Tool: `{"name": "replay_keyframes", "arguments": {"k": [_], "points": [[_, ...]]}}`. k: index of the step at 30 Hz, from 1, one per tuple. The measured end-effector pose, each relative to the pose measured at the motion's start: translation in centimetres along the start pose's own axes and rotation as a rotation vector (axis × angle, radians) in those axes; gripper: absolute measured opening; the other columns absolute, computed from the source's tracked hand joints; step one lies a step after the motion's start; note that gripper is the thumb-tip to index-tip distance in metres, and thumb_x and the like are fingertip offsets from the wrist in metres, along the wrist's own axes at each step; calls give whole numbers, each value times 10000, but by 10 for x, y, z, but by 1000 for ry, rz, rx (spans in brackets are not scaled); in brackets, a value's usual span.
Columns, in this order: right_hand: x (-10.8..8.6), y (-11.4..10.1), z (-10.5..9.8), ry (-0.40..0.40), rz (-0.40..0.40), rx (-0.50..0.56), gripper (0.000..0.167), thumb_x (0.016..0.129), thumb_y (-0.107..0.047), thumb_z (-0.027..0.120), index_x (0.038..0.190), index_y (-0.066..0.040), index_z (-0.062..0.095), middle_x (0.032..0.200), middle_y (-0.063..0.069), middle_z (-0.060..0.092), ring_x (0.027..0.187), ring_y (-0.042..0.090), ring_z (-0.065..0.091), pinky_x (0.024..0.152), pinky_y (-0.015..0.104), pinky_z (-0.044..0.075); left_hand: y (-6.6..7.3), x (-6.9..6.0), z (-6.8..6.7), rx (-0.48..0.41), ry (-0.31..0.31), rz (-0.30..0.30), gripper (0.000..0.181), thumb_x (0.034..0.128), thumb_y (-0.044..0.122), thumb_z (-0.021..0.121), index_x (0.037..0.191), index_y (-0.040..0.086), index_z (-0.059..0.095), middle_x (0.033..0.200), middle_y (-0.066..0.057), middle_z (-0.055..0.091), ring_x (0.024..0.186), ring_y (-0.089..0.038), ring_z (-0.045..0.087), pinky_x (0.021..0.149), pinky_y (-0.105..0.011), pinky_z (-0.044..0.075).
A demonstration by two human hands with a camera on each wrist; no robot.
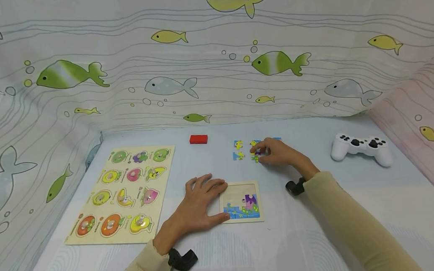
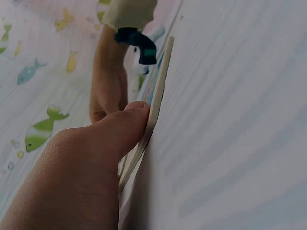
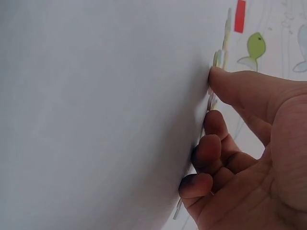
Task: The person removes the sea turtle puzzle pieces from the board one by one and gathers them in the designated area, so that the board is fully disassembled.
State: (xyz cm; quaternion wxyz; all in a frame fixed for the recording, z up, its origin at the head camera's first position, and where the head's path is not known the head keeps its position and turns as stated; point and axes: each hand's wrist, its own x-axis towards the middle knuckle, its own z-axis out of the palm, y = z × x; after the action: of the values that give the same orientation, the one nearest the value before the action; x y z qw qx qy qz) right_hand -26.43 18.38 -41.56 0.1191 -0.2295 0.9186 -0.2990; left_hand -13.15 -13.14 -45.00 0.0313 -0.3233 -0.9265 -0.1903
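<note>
My left hand (image 1: 201, 204) lies spread at the left side of a small square wooden puzzle tray (image 1: 239, 183). Its thumb (image 2: 132, 120) presses the near edge of the tray, and the index finger touches the far left corner. Joined jigsaw pieces (image 1: 241, 211) in blue, purple and green fill the tray's lower part. Beyond the tray, my right hand (image 1: 276, 153) bends over loose jigsaw pieces (image 1: 238, 156). Between its thumb (image 3: 225, 84) and index fingertip it pinches a puzzle piece (image 3: 211, 101) at table level, partly hidden by the fingers.
On the left lies a wooden fruit peg board (image 1: 134, 168). A red block (image 1: 199, 139) sits toward the back. At the right is a white game controller (image 1: 360, 147). Behind the table hangs a fish-patterned curtain (image 1: 212, 68).
</note>
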Motion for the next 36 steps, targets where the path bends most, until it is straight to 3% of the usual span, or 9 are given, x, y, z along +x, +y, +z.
{"name": "replay_keyframes", "arguments": {"k": [11, 24, 36], "points": [[-2, -2, 2, 19, -32, -16, 346, 928, -91, 695, 1274, -106, 706, 1186, 109, 653, 1031, 243, 562, 872, 363, 459, -2, -2, 2, 2, 13, 12, 764, 870, 626, 637, 1509, 229, 508, 1537, 42, 497, 1510, -328, 314, 1161, -629, 156], [-5, 1, 0, 27, 62, 52, 443, 930, -172, 725, 1367, -186, 654, 1175, 116, 644, 979, 255, 552, 813, 348, 461, -2, -1, 3, -2, 20, 26, 756, 871, 618, 643, 1500, 219, 518, 1523, 37, 506, 1498, -339, 331, 1153, -635, 164], [-17, -3, 5, 35, -9, 148, 353, 934, -138, 717, 1286, -158, 704, 1052, 72, 648, 820, 195, 534, 721, 312, 437, -3, 0, 3, 18, 13, 26, 765, 869, 630, 637, 1504, 220, 514, 1528, 34, 499, 1499, -330, 324, 1158, -628, 165]]}}
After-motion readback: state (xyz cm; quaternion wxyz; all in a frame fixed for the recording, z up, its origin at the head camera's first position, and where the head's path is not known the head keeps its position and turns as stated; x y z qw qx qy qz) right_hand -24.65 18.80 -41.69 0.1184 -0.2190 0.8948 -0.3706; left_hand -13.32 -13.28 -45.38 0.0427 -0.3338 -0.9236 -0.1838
